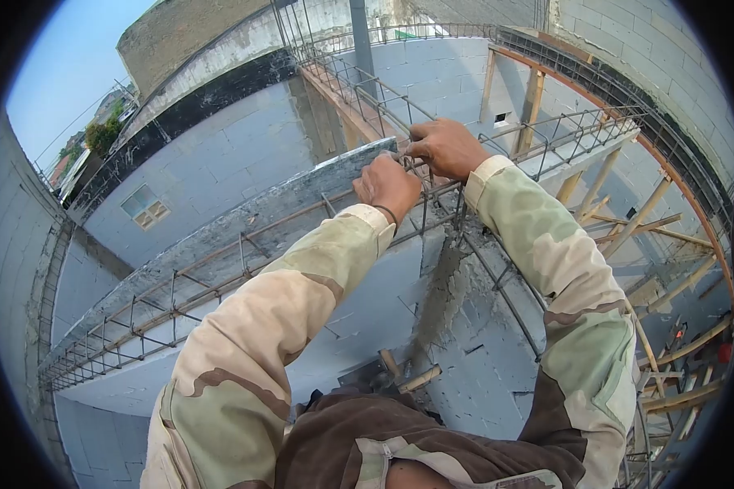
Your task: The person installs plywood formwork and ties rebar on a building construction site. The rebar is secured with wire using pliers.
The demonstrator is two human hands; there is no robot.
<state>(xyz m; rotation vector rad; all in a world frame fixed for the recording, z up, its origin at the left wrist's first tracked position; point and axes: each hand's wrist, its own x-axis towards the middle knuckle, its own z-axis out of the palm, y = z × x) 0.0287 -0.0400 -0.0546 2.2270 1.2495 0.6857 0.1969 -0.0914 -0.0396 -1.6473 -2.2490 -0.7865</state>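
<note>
Open rooftop site, grey block walls all around, timber props at right. Rusty rebar cage runs along the wall top, thin bars with stirrups. My 2 arms in camouflage sleeves reach up; left hand fisted on a bar, right hand pinching wire at the joint.
</note>
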